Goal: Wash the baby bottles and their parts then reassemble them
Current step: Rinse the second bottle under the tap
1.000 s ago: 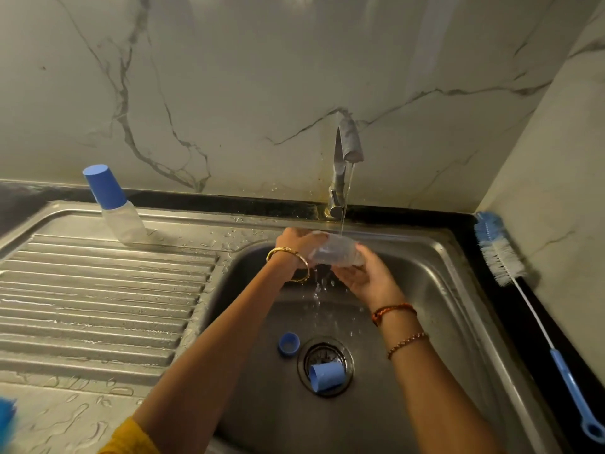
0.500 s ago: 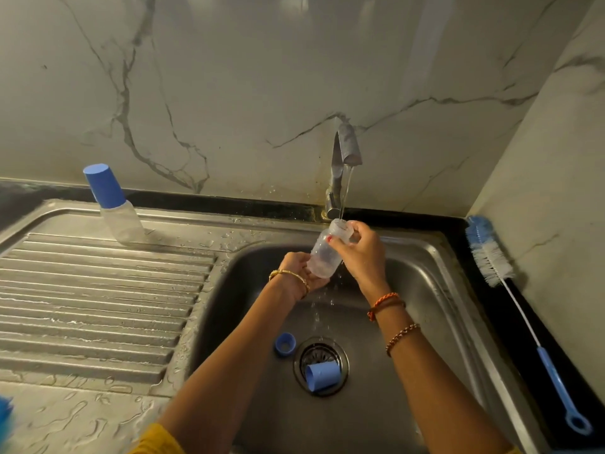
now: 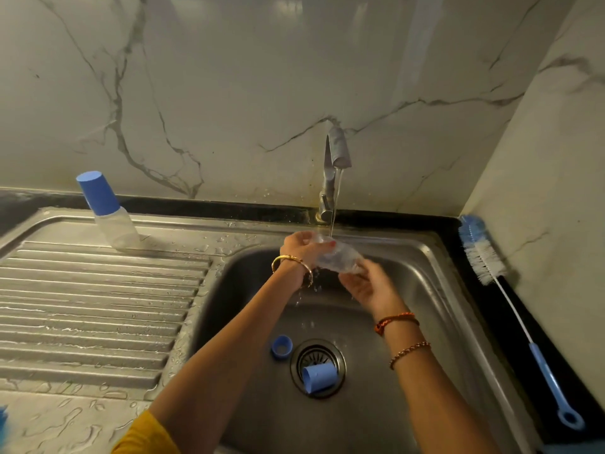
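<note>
- A clear baby bottle (image 3: 337,258) lay almost on its side over the sink (image 3: 435,290), under the thin stream from the tap (image 3: 335,165).
- Its long axis ran from upper left to lower right, with the open neck up and left where the water struck and the base down and right.
- The left hand (image 3: 302,249) had its fingers curled round the neck end.
- The right hand (image 3: 366,285) cupped the base end, palm up, with its fingers wrapped under the bottle.
- A blue cap (image 3: 319,376) lay on its side over the drain, its mouth pointing left, and a blue ring (image 3: 281,347) sat just beside the drain.
- A second bottle (image 3: 108,211), capped in blue, stood tilted on the draining surface (image 3: 98,306).
- A bottle brush (image 3: 510,299) lay along the right edge.
</note>
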Action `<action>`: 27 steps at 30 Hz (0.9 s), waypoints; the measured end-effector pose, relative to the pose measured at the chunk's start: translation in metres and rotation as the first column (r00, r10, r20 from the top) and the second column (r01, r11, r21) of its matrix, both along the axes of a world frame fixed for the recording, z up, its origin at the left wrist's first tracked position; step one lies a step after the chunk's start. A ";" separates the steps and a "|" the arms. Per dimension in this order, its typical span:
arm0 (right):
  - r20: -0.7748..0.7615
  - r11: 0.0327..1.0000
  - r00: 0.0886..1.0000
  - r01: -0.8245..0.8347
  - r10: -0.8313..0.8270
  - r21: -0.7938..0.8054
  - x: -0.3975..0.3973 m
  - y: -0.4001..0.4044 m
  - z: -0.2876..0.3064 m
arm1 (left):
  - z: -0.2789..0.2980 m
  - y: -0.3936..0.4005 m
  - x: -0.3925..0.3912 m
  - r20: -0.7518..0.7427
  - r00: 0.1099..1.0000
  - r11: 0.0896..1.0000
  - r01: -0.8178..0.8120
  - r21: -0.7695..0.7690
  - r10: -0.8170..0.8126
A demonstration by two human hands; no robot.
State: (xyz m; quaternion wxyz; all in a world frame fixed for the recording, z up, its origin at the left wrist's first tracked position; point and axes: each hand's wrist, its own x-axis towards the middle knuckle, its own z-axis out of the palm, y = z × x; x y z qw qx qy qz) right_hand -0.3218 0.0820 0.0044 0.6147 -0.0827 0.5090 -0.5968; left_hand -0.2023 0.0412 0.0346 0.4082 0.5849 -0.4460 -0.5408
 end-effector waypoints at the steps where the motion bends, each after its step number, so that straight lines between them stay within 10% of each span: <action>1: 0.074 1.000 0.997 0.002 -0.003 0.010 0.000 0.003 -0.006 | 0.002 0.001 -0.001 0.113 0.994 0.998 0.019 -0.052 -0.013; 10: -0.056 0.993 0.991 -0.119 0.119 -0.003 0.009 0.028 -0.016 | 0.024 0.032 0.001 0.635 0.770 0.921 0.294 -0.257 -0.069; 20: -0.360 0.971 0.902 -0.222 0.239 0.088 0.023 0.047 -0.005 | 0.019 0.065 0.014 0.659 0.751 0.890 0.322 -0.323 -0.033; 27: -0.192 0.960 0.945 -0.277 0.265 -0.043 0.030 0.075 -0.002 | 0.000 0.086 0.025 0.452 0.889 0.930 0.228 -0.289 -0.077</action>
